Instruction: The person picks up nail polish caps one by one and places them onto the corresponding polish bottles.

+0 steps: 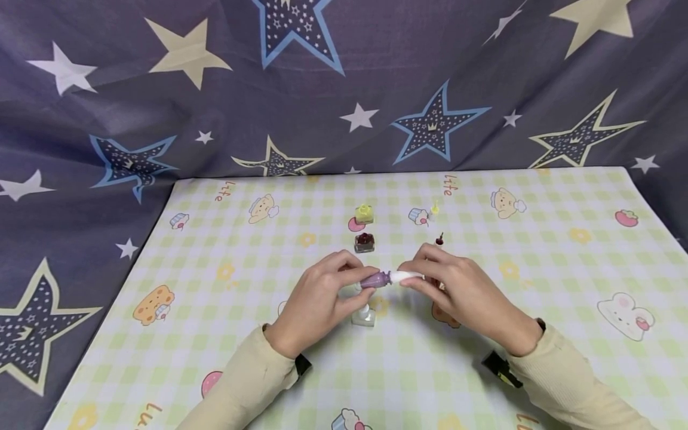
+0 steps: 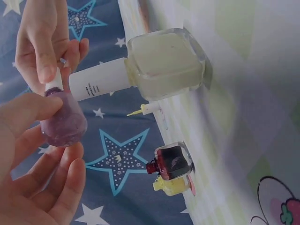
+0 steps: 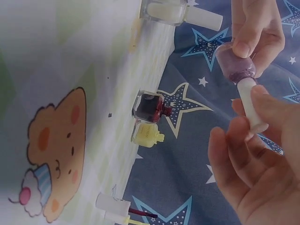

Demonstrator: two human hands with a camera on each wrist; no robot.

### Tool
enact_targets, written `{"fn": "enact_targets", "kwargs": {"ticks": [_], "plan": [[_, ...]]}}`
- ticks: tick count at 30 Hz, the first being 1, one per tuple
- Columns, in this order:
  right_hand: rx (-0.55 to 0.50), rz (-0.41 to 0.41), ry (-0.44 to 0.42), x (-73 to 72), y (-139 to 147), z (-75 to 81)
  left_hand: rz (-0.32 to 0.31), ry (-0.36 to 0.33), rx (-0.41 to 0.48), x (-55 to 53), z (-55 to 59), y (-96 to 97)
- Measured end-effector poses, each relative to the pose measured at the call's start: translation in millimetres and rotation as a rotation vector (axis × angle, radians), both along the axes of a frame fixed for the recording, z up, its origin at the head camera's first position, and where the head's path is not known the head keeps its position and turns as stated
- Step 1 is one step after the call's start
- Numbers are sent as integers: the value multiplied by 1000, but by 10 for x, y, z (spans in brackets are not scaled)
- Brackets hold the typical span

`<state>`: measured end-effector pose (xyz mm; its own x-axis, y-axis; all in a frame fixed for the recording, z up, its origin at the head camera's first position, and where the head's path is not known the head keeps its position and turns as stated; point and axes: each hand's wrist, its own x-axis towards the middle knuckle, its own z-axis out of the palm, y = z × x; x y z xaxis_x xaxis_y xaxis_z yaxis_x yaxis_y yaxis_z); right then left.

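My left hand [image 1: 329,286] grips a purple nail polish bottle [image 2: 64,119] by its glass body, tipped on its side above the table. The fingers of my right hand [image 1: 462,285] pinch the bottle's white cap [image 3: 249,104], which meets the purple-smeared neck. Whether the cap is loose or screwed on, I cannot tell. Just below my left hand stands a cream nail polish bottle [image 2: 166,63], upright with its white cap on. Beyond the hands are an uncapped dark red nail polish bottle [image 1: 364,242] and an uncapped yellow one [image 1: 364,214].
To the right of the open bottles, a white cap with a dark red brush [image 3: 143,213] and another with a yellow brush [image 1: 435,209] stand brush-up. A green checked cloth [image 1: 188,346] covers the table. Behind it hangs a dark star-patterned curtain [image 1: 344,143].
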<state>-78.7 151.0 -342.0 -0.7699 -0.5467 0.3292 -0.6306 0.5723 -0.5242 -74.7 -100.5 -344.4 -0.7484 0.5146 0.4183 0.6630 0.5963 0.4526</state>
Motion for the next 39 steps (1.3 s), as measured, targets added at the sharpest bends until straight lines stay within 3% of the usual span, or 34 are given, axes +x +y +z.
{"fn": "enact_targets", "kwargs": {"ticks": [8,13,16,19,23,29,39], "plan": [[14,4,-95,-20,-13,19,-26,86,24,-5,4,2],[2,-3,-225,-24,-27,36,-43,98,25,2,-4,1],[-16,-19,-256,-24,-35,34,-46,92,29,4,-9,4],[-16,-37,-207,-15,-36,28,-45,80,26,0,-5,0],[-10,-45,-69,3,-12,17,-27,58,5,-9,4,-20],[-28,16,99,1,27,-2,7,26,-17,-15,-12,-42],[-39,64,162,-23,23,-34,4,22,0,-30,-35,-38]]}}
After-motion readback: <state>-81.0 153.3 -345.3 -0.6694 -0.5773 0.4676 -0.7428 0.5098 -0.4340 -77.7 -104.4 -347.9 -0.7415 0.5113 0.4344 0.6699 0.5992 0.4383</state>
